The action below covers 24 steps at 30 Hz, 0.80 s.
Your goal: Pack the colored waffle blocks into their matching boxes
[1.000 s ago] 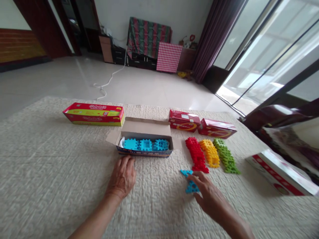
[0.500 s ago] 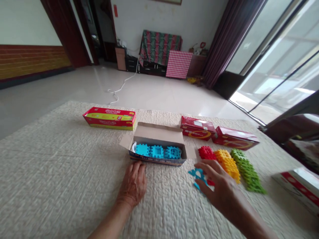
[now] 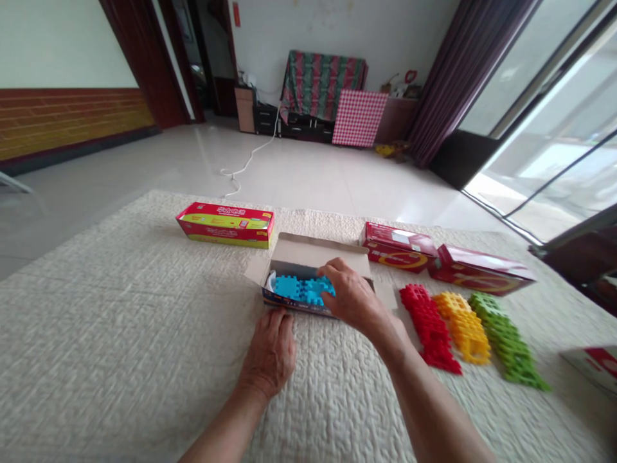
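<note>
Over the right half of the open cardboard box (image 3: 289, 302), the right-hand grip (image 3: 351, 292) is held palm down with fingers curved; whether a piece is clasped cannot be told, since the fingertips are hidden among the blue interlocking plastic pieces (image 3: 286, 287). These are contained in the open cardboard box, directly beneath the right-hand grip and to its left, with a white wrapping (image 3: 271, 281) tucked at the far left end. The left-hand grip (image 3: 274, 350) is released, with nothing grasped, and is rested on the quilted cover (image 3: 144, 334) with its fingertips close to the front wall. Just beyond the right-hand grip, the cardboard lid (image 3: 308, 249) is raised. To its right, three slanting strips are laid side by side: red plastic pieces (image 3: 430, 328) nearest, then yellow plastic pieces (image 3: 463, 328), then green plastic pieces (image 3: 508, 341). Farther off, beyond and right of it, two dark red cartons (image 3: 399, 251) are set end to end, while a red-and-yellow carton (image 3: 225, 225) is placed beyond and left. At the far right, a white-and-red box (image 3: 595, 366) is cut off by the view's edge. Well past the quilted cover, a white cable (image 3: 250, 157) is stretched across the tiled floor (image 3: 183, 157) toward a cabinet (image 3: 303, 128) draped with a checked cloth (image 3: 359, 119).
</note>
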Each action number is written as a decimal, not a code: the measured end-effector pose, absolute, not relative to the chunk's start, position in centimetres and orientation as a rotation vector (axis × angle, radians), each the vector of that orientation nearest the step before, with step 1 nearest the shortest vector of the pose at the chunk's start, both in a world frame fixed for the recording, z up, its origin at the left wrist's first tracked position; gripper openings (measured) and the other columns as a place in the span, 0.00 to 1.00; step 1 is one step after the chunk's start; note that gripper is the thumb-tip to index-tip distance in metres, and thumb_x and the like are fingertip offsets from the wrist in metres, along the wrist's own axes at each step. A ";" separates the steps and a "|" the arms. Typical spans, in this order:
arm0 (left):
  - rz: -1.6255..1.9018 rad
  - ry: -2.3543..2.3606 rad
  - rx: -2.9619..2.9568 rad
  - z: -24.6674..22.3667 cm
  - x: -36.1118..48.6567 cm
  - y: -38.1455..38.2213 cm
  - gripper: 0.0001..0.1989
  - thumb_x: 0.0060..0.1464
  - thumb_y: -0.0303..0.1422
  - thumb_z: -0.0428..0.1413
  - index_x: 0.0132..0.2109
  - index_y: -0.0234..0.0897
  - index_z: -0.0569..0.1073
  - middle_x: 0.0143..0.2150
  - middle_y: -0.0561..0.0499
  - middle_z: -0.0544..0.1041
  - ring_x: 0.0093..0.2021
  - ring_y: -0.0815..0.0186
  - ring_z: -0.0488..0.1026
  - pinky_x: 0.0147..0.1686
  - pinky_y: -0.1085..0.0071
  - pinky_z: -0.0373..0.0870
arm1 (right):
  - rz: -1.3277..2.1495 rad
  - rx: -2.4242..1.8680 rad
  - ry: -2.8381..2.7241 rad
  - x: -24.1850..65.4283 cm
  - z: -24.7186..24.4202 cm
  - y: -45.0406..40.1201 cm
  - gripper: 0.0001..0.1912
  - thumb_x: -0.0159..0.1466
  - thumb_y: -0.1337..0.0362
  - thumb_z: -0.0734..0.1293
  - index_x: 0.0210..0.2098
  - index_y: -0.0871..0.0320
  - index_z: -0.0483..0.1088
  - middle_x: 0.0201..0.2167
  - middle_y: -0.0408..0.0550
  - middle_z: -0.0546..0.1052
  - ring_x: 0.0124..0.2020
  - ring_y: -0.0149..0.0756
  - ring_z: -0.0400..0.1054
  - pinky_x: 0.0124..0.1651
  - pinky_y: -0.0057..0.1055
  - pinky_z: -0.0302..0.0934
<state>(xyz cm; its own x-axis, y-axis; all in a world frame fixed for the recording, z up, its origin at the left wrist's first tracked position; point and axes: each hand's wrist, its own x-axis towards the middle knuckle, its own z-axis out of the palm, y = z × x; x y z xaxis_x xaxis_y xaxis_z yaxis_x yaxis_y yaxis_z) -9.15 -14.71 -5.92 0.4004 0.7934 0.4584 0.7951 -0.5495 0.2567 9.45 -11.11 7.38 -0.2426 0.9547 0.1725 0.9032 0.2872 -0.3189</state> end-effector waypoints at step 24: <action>-0.797 -1.473 -2.617 -5.5 -9.2 -14.7 0.13 0.53 0.23 0.50 0.45 0.35 0.71 0.47 0.42 0.71 0.47 0.53 0.68 0.46 0.56 0.69 | 0.286 -2.182 -1.944 19.5 -0.3 -25.1 0.15 0.57 0.70 0.60 0.41 0.54 0.72 0.42 0.52 0.74 0.41 0.43 0.70 0.44 0.39 0.64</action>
<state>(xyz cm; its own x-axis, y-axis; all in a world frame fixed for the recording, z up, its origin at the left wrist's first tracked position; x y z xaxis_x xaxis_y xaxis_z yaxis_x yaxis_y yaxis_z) -9.23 -14.71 -5.47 0.4191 0.7897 0.4481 0.8073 -0.5499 0.2141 19.54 -25.15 -0.27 0.1135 0.9935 -0.0084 0.9537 -0.1113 -0.2793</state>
